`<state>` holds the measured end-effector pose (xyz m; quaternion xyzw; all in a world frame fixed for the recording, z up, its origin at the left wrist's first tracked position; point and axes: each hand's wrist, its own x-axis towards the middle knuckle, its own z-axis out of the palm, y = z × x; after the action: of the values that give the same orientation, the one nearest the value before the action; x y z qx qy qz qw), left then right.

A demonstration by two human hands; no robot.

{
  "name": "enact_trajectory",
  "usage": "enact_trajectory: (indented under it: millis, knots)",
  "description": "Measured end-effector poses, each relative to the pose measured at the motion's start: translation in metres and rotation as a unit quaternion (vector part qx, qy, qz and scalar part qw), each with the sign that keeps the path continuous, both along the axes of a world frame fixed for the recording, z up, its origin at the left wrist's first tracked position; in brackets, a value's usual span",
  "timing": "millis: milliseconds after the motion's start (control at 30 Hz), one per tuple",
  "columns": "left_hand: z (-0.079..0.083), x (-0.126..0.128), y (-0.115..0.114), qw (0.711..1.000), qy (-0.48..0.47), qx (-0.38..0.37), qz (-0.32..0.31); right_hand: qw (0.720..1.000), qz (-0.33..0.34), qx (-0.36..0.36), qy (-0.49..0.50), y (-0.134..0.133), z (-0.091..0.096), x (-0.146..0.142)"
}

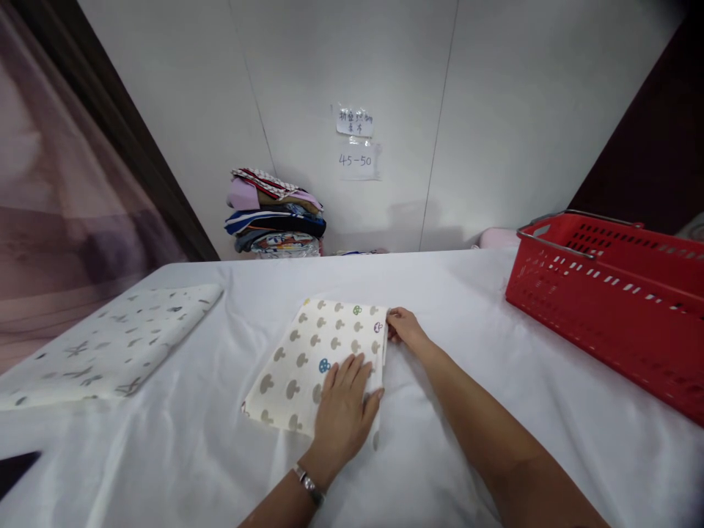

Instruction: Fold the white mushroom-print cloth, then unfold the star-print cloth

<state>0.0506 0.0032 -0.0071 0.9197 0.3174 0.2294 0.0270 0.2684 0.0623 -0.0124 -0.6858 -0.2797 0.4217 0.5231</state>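
A cream cloth (308, 352) printed with grey, blue, green and purple mushrooms lies folded on the white-covered table (220, 469). My left hand (346, 407), with a bracelet at the wrist, rests flat on the cloth's near right part, fingers spread a little. At the far right corner my right hand (404, 326) pinches the edge of the same cloth, its fingertips partly hidden. To the left, another folded white cloth (115, 345) with a scattered grey print lies flat, apart from both hands.
A red plastic basket (594, 315) with a metal handle stands on the right. Behind the table, a stack of folded fabrics (278, 216) leans near the wall, where handwritten paper signs (356, 158) hang. A curtain (82, 191) borders the left side.
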Motion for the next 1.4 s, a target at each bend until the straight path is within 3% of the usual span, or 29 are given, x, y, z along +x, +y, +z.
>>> enact_trajectory:
  millis: [500, 667, 1000, 1400]
  knots:
    - [0.001, -0.001, -0.002, 1.0, 0.022, 0.005, -0.002, 0.992, -0.001, 0.043, -0.121, 0.02, -0.008, 0.011]
    - [0.004, -0.001, -0.002, 1.0, 0.028, 0.0, -0.001, 0.993, 0.019, 0.032, -0.108, 0.016, -0.008, 0.014]
    - [0.002, -0.002, -0.001, 1.0, 0.027, -0.004, -0.004, 0.99, 0.122, 0.058, -0.032, -0.001, 0.004, 0.026]
    - [0.005, -0.002, -0.007, 1.0, 0.017, -0.017, -0.002, 0.958, 0.055, 0.076, -0.271, 0.008, -0.012, 0.01]
